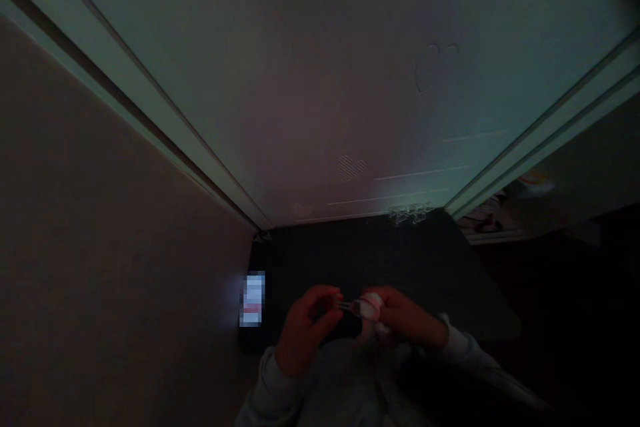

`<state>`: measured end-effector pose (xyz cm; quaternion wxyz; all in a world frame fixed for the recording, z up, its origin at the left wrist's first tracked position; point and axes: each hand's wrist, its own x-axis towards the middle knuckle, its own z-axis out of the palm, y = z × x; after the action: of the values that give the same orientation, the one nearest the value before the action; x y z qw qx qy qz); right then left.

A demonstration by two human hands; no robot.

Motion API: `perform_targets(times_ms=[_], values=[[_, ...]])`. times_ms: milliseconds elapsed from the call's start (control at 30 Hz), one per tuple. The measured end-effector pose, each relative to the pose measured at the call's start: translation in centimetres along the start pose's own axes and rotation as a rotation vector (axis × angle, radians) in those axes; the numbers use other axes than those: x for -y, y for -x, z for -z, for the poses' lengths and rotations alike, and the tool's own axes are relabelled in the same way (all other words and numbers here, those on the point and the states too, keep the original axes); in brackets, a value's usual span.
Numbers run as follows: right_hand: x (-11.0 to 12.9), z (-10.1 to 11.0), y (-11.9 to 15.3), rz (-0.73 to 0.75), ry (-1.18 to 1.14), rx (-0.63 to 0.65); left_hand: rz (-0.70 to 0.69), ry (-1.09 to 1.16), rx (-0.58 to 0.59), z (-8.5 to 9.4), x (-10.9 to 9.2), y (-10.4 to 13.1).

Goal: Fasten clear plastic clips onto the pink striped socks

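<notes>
In the dim light, my left hand (306,327) pinches a small, clear, narrow piece (349,305) that looks like plastic. The piece reaches across to a soft white wad (370,307), perhaps tissue or cloth, which my right hand (404,315) grips. The far end of the clear piece touches the wad, and whether it goes inside cannot be made out. Both hands are close together over the near side of a dark table (310,257). At the table's far edge lies a loose heap of clear, thin pieces (411,213).
A lit screen (253,299), blurred out, stands at the table's left edge by the wall (125,267). A pale door-like panel (300,80) with heart shapes rises behind the table. Blurred items (535,180) show in the dark at the right.
</notes>
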<state>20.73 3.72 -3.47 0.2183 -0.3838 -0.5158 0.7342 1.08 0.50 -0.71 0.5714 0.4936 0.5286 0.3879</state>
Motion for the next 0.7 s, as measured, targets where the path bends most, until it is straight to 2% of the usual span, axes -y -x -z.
perform_targets(times_ms=[300, 500, 700], values=[[0.02, -0.02, 0.02, -0.019, -0.075, -0.004, -0.009, -0.058, 0.021, 0.05, -0.59, 0.17], [0.2, -0.17, -0.06, -0.033, -0.138, -0.017, -0.062, -0.033, 0.038, 0.15, -0.15, 0.08], [0.12, -0.15, -0.1, -0.04, -0.188, -0.083, -0.089, -0.06, 0.055, 0.25, -0.01, 0.05]])
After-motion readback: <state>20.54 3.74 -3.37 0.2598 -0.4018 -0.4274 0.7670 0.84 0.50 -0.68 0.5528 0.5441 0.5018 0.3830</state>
